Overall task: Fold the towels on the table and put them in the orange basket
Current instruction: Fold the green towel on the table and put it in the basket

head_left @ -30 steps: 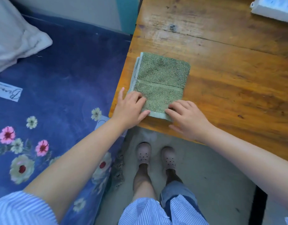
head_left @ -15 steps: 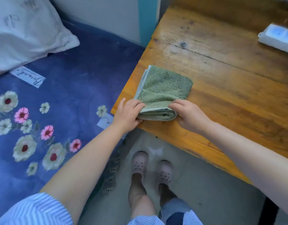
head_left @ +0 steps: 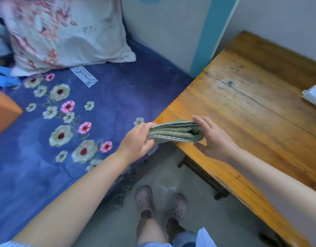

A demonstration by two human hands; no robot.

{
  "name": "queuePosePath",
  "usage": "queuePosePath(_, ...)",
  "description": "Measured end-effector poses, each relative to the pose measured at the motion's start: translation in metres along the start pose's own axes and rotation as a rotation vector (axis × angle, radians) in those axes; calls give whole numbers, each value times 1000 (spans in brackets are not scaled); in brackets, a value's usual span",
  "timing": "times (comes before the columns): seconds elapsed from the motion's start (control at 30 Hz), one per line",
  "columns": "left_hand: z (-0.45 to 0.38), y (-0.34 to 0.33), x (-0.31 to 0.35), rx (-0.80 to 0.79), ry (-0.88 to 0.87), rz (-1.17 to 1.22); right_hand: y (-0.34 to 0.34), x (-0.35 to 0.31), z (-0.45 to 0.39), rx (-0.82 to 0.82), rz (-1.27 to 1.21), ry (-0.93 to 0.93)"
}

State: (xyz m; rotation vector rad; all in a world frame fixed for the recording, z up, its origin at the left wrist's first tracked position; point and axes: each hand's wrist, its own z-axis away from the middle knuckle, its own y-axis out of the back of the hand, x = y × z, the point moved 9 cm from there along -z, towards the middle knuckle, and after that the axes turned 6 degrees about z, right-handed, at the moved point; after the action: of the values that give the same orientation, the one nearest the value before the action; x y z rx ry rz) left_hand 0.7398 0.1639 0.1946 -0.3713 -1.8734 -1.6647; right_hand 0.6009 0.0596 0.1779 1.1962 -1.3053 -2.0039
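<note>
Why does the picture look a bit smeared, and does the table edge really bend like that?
Head view: motion blur softens the pillow, the orange basket and both hands' outlines; the folded green towel is fairly sharp. Head view: the wide-angle lens bows the table edge. Lighting is soft, without glare.

I see floral pillow [head_left: 64, 32] at top left, lying on blue flowered blanket [head_left: 100, 107]. White label [head_left: 84, 77] on blanket just below pillow. White power strip [head_left: 314, 94] on far right edge of view. Pale clogs [head_left: 144, 198] on grey floor [head_left: 118, 229] below. Teal stripe [head_left: 207, 36] runs down wall.
</note>
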Motion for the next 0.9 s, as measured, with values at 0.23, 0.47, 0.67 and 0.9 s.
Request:
queuePosePath(0.23,85,100,-53,118,238,-42,-19,-140,-50,-8,18,182)
queuePosePath(0.47,241,196,-133,130,563,-194,-41,-335,-81,-117,84,512)
queuePosePath(0.67,373,278,-186,96,681,-257,-60,-507,-67,-142,42,688)
queuePosePath(0.9,458,365,-228,424,728,-27,-69,-631,-69,-214,-77,709)
